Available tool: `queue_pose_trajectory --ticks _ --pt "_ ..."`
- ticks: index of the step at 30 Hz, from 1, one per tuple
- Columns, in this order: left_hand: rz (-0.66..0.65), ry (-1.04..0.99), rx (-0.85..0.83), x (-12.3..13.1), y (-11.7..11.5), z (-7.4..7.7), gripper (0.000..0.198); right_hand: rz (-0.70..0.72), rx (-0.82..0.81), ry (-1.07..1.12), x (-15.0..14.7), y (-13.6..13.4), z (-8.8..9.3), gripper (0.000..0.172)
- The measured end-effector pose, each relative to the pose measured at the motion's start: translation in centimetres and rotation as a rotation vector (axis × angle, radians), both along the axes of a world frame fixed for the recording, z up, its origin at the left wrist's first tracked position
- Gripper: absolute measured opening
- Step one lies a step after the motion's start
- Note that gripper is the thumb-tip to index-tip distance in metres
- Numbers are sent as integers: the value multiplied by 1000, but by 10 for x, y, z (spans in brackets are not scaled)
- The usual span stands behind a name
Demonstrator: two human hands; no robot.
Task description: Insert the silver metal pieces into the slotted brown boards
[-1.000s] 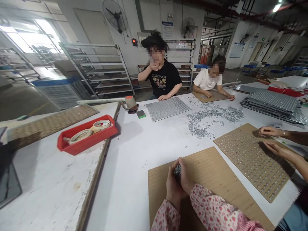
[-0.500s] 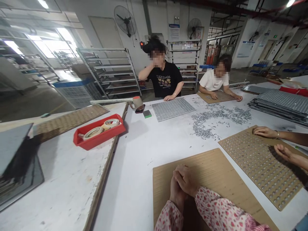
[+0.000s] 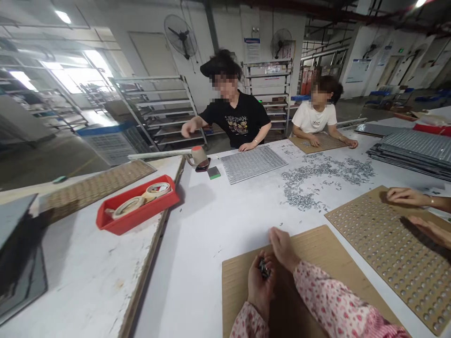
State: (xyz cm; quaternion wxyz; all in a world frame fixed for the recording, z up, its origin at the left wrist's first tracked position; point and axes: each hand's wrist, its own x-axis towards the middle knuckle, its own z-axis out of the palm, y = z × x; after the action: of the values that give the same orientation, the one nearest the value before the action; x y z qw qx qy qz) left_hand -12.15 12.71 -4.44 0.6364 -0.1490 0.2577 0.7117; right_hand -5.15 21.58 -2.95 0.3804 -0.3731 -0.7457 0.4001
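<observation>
Cupping left hand [image 3: 259, 287]: fingers curled around small metal pieces [image 3: 264, 269], over the cardboard [image 3: 315, 251].
Right hand [image 3: 285, 249]: just beside the left, near the cardboard's far edge; fingers together, cannot tell whether they grip anything.
Loose heap [image 3: 302, 199]: shiny bits spread on the white table [image 3: 200, 225], beyond the cardboard.

Silver and Brown Against White

The pieces [image 3: 264, 267] in the left hand [image 3: 260, 284] are silver-grey. The person's pale pink sleeves [image 3: 331, 291], between five and six o'clock, carry small red and pink motifs. The sheet [image 3: 313, 244] beneath is brown with faint stripes; at four o'clock, a brown board [image 3: 383, 192] has rows of silver dots. The tabletop [image 3: 197, 253] is white, the loose bits [image 3: 299, 202] at three silver, the tray [image 3: 141, 220] at eight red.
</observation>
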Motion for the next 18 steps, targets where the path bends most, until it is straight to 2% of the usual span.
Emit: queue_pose_trajectory --ticks 4,8,11,14,18 --pt "85 -286 45 -12 -18 11 23 -169 56 -400 19 76 -2 35" --pt "213 -394 61 -22 -41 23 24 -123 167 -691 45 128 -20 32" --pt "339 -311 -51 -31 -55 31 20 -110 298 -819 57 138 -35 30" --pt "445 -260 -113 -44 -70 33 18 -110 441 -787 60 129 -41 33" --pt "461 -349 11 -60 -89 28 21 189 494 -704 52 112 -42 31"
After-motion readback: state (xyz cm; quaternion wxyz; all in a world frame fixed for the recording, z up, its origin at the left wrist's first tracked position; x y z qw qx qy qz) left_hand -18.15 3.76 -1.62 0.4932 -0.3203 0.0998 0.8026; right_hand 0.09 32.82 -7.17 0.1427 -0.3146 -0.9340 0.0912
